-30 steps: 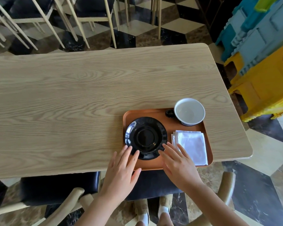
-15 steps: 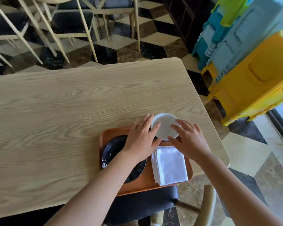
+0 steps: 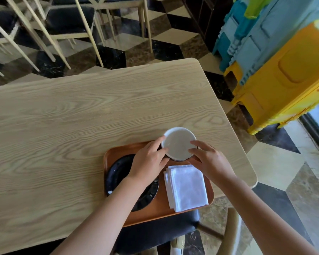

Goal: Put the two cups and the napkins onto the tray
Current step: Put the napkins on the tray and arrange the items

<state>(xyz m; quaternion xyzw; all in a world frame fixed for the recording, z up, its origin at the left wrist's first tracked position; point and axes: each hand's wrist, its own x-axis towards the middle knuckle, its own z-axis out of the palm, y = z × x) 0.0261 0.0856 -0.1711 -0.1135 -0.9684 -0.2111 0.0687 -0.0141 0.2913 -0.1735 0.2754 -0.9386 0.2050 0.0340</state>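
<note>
An orange tray (image 3: 155, 212) sits at the near right edge of the wooden table (image 3: 72, 126). A white cup (image 3: 178, 143) stands at the tray's far end. My left hand (image 3: 147, 162) touches the cup's left rim and my right hand (image 3: 208, 161) touches its right rim, both with fingers curled around it. A black cup on a black saucer (image 3: 118, 173) occupies the tray's left half, mostly hidden under my left forearm. A stack of white napkins (image 3: 186, 186) lies on the tray's right half.
Wooden chairs (image 3: 66, 24) with dark seats stand beyond the table's far edge. Yellow and blue plastic crates (image 3: 276, 57) are piled to the right. A dark-cushioned chair (image 3: 155, 234) sits under the tray's near edge.
Both hands left the tray's near edge by the black saucer and moved forward to the white cup, closing on its two sides. The camera view tilted and shifted.
</note>
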